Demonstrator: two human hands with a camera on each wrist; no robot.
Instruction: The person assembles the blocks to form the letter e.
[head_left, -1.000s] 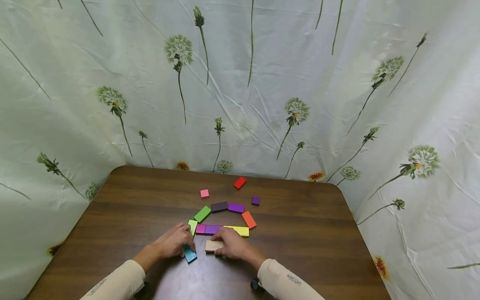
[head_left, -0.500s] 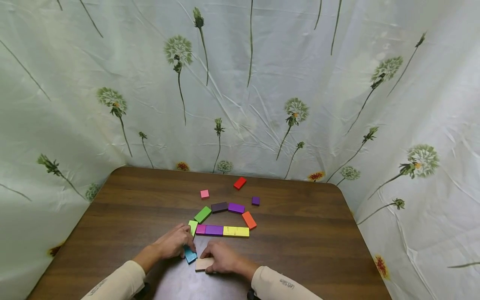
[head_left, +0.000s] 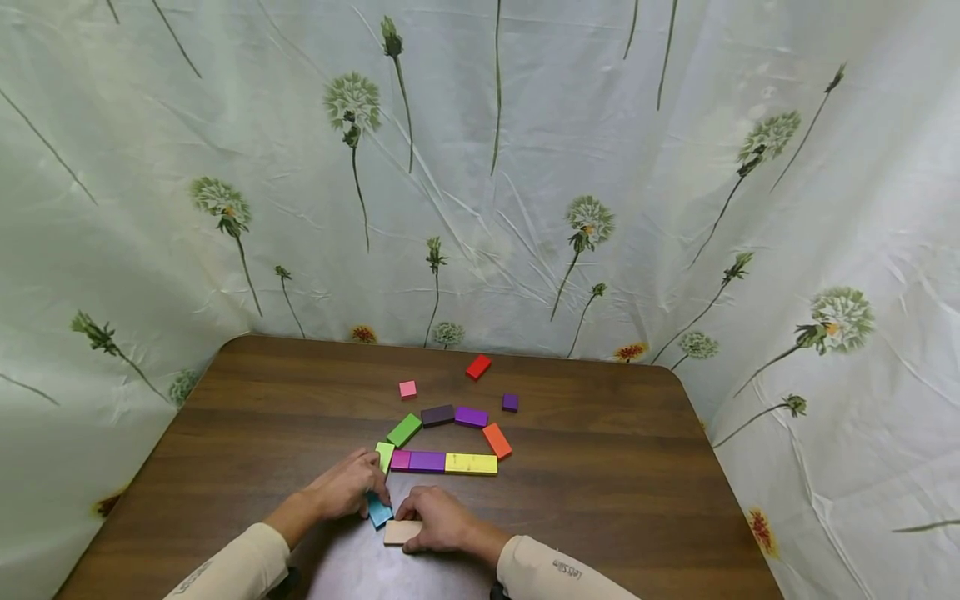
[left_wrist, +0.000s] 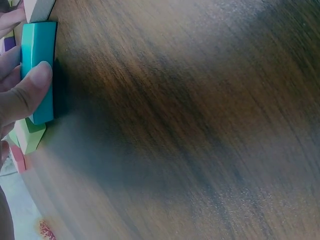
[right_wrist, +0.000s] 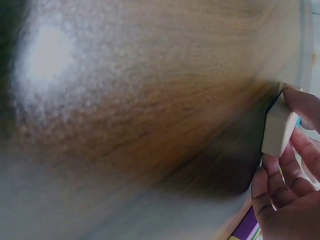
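Note:
My left hand [head_left: 348,485] pinches a blue wooden block [head_left: 380,511], its thumb along the block's outer side in the left wrist view. A light green block [head_left: 384,457] lies just beyond that one. In my right hand [head_left: 442,521] is a plain wood-coloured block [head_left: 401,532], gripped between thumb and fingers, its far end at the near corner of the blue block. The right wrist view shows the plain block [right_wrist: 277,127] low over the table. Green [head_left: 405,430], dark [head_left: 438,416], purple [head_left: 472,417] and orange [head_left: 497,441] blocks continue the curve.
Inside the curve runs a straight row of a magenta block [head_left: 401,460], a purple block [head_left: 427,462] and a yellow block [head_left: 471,464]. Farther back lie pink [head_left: 407,390], red [head_left: 478,367] and small purple [head_left: 510,403] blocks. A flowered curtain [head_left: 480,167] hangs behind the table [head_left: 615,483].
My right hand has carried the plain block toward me and to the left, from in front of the row to the blue block's near end. The left hand has stayed in place.

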